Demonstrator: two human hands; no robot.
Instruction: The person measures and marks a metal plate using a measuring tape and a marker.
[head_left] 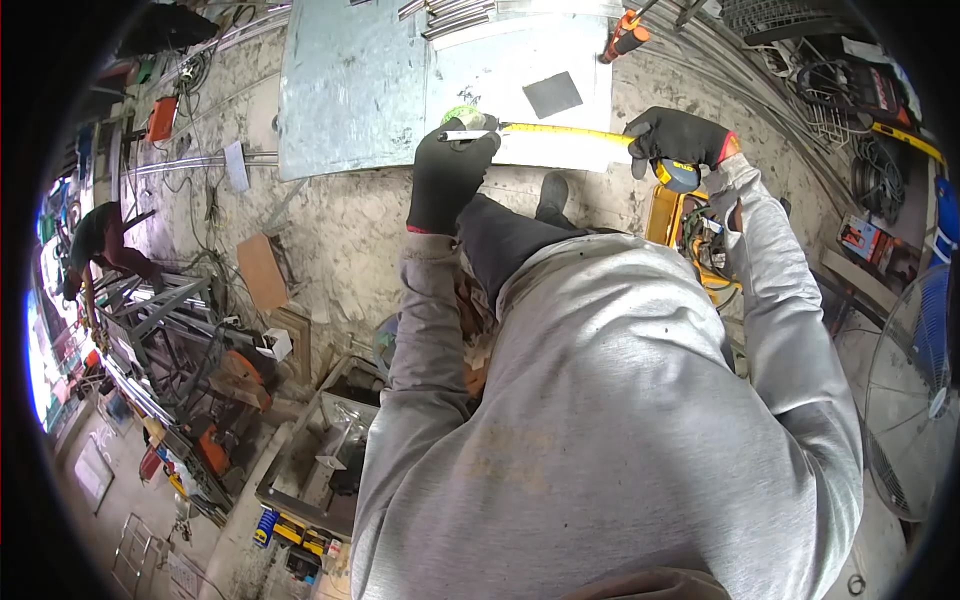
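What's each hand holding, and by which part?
The right hand grips the tape measure by its case, blade drawn out toward the left hand. The left hand holds a marker by its barrel, at the blade's end over the sheet.

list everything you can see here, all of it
metal sheets: two, grey and paler grey, side by side on the floor ahead
dark square: one, dark grey, lying on the paler sheet
tape measure: one, blue and yellow case, yellow blade along the paler sheet's near edge
pen: one, pale, at the blade's left end
clamp: one, orange, at the paler sheet's far right corner
metal bars: several, grey, top edge
fan: one, blue and grey, far right
other person: one, dark clothes, far left
left hand: one, black glove, gripping the pen
right hand: one, black glove, gripping the tape measure
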